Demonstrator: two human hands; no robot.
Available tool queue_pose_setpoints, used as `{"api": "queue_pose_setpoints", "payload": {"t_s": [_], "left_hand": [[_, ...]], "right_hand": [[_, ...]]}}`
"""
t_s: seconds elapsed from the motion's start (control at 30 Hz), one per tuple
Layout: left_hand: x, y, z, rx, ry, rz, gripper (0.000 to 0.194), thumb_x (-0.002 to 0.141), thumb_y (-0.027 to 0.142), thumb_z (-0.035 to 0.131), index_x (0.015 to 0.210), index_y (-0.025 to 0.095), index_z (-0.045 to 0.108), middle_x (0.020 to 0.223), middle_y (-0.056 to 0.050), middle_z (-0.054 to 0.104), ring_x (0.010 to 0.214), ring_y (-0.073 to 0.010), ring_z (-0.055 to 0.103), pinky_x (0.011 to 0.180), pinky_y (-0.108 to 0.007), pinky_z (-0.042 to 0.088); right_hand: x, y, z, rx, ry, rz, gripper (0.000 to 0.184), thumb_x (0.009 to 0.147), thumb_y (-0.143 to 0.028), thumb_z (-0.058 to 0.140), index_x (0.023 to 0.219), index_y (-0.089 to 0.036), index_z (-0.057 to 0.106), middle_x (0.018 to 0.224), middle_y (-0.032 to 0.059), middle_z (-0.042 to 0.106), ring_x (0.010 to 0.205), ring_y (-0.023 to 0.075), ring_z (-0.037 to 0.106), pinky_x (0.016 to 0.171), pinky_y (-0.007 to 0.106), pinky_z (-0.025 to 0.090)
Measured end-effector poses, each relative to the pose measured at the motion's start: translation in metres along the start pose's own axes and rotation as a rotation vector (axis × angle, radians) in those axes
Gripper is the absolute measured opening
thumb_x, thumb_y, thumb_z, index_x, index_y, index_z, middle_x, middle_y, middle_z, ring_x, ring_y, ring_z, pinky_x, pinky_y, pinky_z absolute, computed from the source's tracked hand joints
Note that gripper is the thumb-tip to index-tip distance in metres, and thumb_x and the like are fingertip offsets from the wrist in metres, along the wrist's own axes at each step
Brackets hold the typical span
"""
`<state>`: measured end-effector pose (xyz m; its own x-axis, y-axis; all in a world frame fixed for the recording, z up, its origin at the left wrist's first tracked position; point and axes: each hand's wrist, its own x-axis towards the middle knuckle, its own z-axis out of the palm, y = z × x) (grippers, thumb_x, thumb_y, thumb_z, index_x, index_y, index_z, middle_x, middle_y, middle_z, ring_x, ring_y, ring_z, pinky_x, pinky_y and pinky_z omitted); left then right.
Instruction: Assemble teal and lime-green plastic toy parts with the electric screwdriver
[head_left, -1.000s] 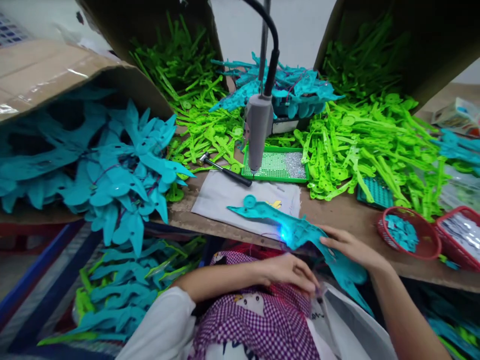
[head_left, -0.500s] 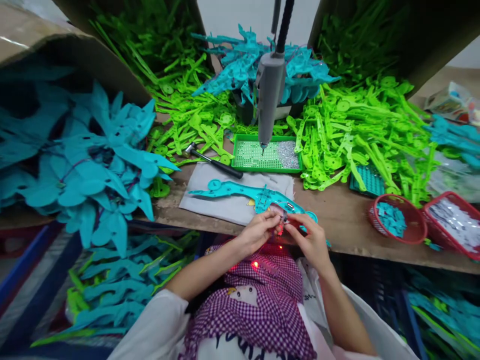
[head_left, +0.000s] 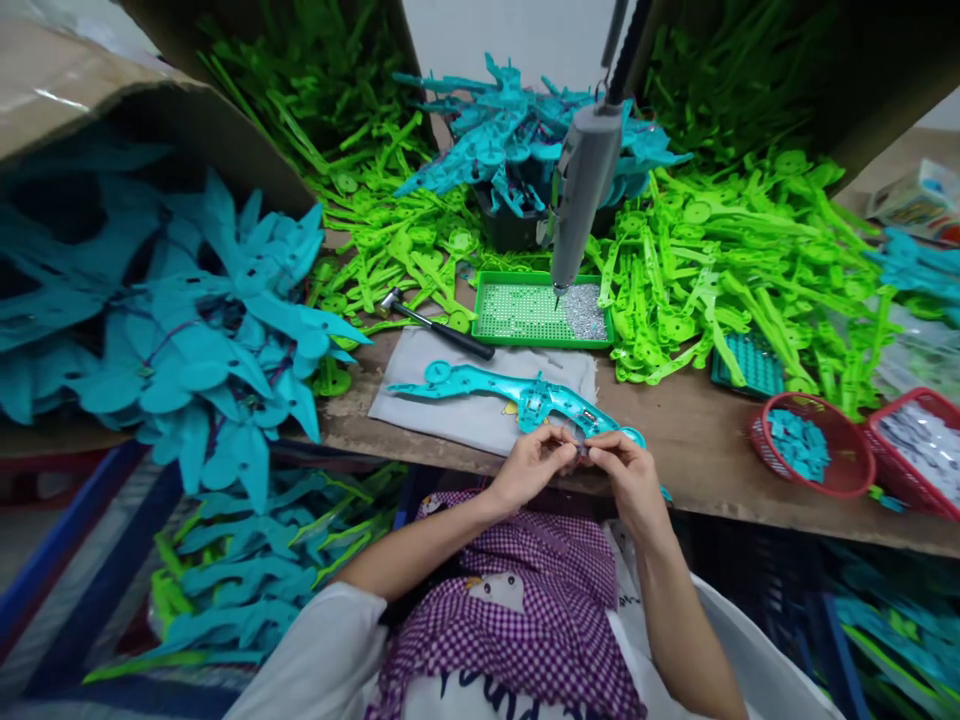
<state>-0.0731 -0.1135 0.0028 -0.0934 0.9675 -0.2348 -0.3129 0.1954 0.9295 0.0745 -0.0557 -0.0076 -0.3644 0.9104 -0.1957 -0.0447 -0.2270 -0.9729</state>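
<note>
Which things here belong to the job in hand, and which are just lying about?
Apparently in use: left hand, right hand, tiny item pinched between them, blue plastic piece alongside, pale cloth beneath it.

Seemingly just lying about: hammer, green tray, round red basket, green plastic pile.

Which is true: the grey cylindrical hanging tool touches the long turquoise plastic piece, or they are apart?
Apart. The head view shows the grey tool ending over the green rectangular tray, with pale cloth between it and the turquoise piece.

Part (head_left: 534,402) across cloth (head_left: 442,412), before tray (head_left: 544,343)
</note>
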Motion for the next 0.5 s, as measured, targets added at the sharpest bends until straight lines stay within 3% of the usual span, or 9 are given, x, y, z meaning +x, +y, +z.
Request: {"api": "queue_pose_setpoints", "payload": {"t_s": [0.1,0.2,0.27,0.33,0.5], "left_hand": [[-0.019,0.011,-0.011,0.114,-0.083,0.008,0.05,0.077,0.039,0.07,0.12,0.02,0.054,0.122,-0.011,0.054,0.104,-0.0208,0.058,0.077,-0.03,0.053],[-0.053,0.024,-0.035,0.487,-0.159,0.096,0.06,0.079,0.033,0.07,0.134,0.027,0.046,0.137,-0.011,0.046,0.121,-0.0235,0.051,0.093,-0.035,0.05],[-0.076,0.027,-0.052,0.801,-0.133,0.133,0.06,0.083,0.031,0.066,0.139,0.029,0.043,0.134,-0.008,0.052,0.123,-0.0233,0.05,0.1,-0.038,0.045],[-0.095,0.025,-0.068,0.995,-0.129,0.088,0.057,0.086,0.03,0.062,0.139,0.029,0.043,0.123,-0.006,0.061,0.114,-0.0218,0.057,0.097,-0.038,0.047],[-0.104,0.024,-0.098,1.112,0.036,0.121,0.023,0.093,0.028,0.049,0.106,0.021,0.066,0.102,-0.006,0.07,0.097,-0.0201,0.063,0.091,-0.035,0.045]], "right_hand": [[0.007,-0.003,0.001,0.102,0.115,-0.009,0.015,0.07,-0.031,0.073,0.079,-0.02,0.068,0.067,-0.002,0.064,0.063,0.0121,0.059,0.067,0.027,0.047],[0.018,-0.007,0.003,0.191,0.239,-0.06,0.014,0.071,-0.03,0.071,0.078,-0.018,0.066,0.067,-0.0034,0.062,0.061,0.0101,0.058,0.066,0.026,0.046],[0.025,-0.008,0.005,0.215,0.295,-0.088,0.014,0.072,-0.03,0.069,0.077,-0.018,0.065,0.066,-0.004,0.061,0.058,0.0091,0.056,0.063,0.024,0.045],[0.028,-0.009,0.008,0.191,0.32,-0.108,0.015,0.073,-0.031,0.068,0.077,-0.017,0.064,0.064,-0.0043,0.06,0.056,0.0089,0.055,0.06,0.024,0.044],[0.029,-0.018,0.004,-0.016,0.414,-0.229,0.022,0.072,-0.036,0.07,0.077,-0.016,0.061,0.06,-0.0045,0.059,0.055,0.0097,0.055,0.06,0.023,0.044]]}}
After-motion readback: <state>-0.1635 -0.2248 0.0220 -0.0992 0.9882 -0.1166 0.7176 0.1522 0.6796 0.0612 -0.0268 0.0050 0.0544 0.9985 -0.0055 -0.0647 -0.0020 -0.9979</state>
